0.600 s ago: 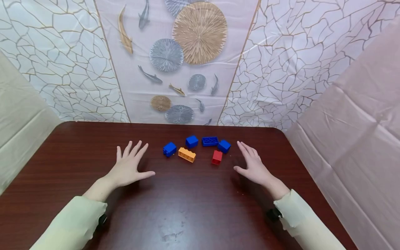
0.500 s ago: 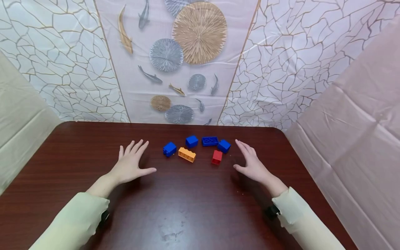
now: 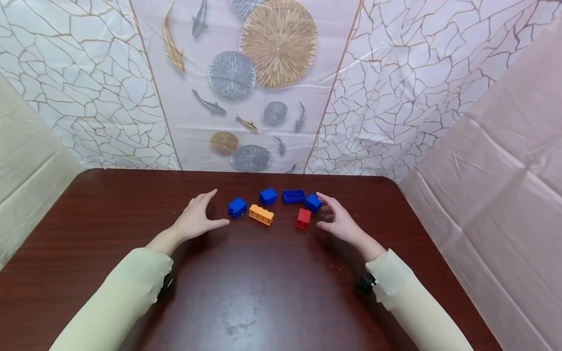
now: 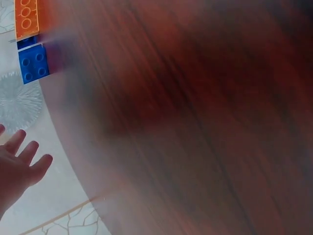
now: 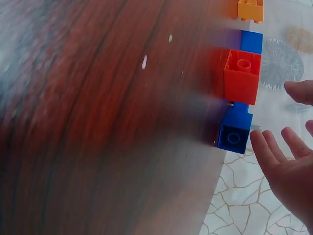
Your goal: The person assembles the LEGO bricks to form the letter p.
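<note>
Both hands have moved inward since the earlier frame: in the head view, the left hand (image 3: 193,219) has shifted right and farther out, towards the leftmost blue block (image 3: 237,207), and the right hand (image 3: 340,222) has shifted left, close to the rightmost blue block (image 3: 313,203). Left thumb and fingers stand wide apart with nothing between them; the right fingers curve loosely, thumb apart, likewise holding nothing. Between the hands lie the middle blue block (image 3: 268,196), the long blue block (image 3: 293,196), the orange block (image 3: 261,214) and, nearer, the red block (image 3: 303,218). All six rest separately on the table (image 3: 263,273), so the handling seems barely begun: no block is lifted or joined. Far-side room looks tight, since the table's far edge runs just behind the blue blocks with the patterned cloth (image 3: 377,87) beyond; the near side offers broad room between the sleeves (image 3: 118,287).

From the left wrist, the blocks sit at the far left corner of the view, apart from the left hand's fingertips.

From the right wrist, fingertips come right beside the rightmost blue block; whether they touch it, I cannot tell. Red stands next to it, its hollow face showing.
</note>
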{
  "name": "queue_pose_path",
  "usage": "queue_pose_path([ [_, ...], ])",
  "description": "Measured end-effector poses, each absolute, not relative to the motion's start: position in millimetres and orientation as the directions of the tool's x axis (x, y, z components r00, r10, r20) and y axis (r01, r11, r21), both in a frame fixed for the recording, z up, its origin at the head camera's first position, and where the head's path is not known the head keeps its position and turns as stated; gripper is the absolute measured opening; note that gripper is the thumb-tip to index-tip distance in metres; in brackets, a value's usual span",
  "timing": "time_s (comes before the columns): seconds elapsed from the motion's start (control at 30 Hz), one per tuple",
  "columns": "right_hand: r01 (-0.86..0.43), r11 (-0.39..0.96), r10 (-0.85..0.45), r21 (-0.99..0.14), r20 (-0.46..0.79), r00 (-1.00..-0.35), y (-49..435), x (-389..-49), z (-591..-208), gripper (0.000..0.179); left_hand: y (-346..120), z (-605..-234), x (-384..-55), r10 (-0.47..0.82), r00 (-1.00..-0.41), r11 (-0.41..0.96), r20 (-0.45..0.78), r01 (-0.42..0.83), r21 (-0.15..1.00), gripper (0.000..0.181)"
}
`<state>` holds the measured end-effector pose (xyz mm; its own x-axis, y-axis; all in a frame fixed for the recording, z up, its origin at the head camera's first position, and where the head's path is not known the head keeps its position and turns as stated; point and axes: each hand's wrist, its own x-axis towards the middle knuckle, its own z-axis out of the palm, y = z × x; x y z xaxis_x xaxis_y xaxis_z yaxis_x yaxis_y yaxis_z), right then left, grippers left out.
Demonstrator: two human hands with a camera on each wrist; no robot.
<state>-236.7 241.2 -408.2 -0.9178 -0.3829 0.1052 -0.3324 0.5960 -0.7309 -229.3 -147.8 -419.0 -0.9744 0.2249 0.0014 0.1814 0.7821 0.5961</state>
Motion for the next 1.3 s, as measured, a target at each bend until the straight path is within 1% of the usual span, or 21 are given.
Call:
queue_pose_path([
  [0.23,-0.314,0.635,-0.400,-0.705,0.047,-0.915,227.7,-241.6,-412.0,0.071,-137.6,-421.7,-242.6,0.220,-0.975,0.725,-0.031,0.142,0.674,0.091],
  [0.5,-0.293,0.668,-0.397,-0.684,0.006,-0.918,220.9,-244.9,-416.8,0.068,-119.6,-429.3,-251.9,0.235,-0.971,0.678,-0.048,0.129,0.723,0.086],
  [0.7,-0.302,0.677,-0.426,-0.671,-0.022,-0.905,217.3,-244.8,-420.1,0.067,-109.3,-434.5,-255.0,0.219,-0.972,0.687,-0.083,0.093,0.720,0.078],
  [0.83,-0.325,0.693,-0.441,-0.644,-0.023,-0.897,214.0,-245.8,-420.2,0.066,-106.5,-435.5,-256.6,0.184,-0.979,0.715,-0.088,0.072,0.695,0.066],
  [1.0,-0.326,0.747,-0.440,-0.579,-0.064,-0.896,209.0,-247.9,-420.0,0.065,-107.7,-434.6,-256.3,0.158,-0.985,0.730,-0.063,0.074,0.679,0.051],
  [1.13,-0.304,0.780,-0.419,-0.547,-0.095,-0.903,206.9,-248.9,-419.9,0.060,-109.2,-435.7,-256.2,0.163,-0.985,0.718,-0.058,0.078,0.691,0.046],
  [1.3,-0.284,0.799,-0.388,-0.530,-0.093,-0.917,205.7,-250.7,-421.3,0.052,-111.2,-439.4,-256.7,0.169,-0.984,0.703,-0.062,0.076,0.707,0.044],
])
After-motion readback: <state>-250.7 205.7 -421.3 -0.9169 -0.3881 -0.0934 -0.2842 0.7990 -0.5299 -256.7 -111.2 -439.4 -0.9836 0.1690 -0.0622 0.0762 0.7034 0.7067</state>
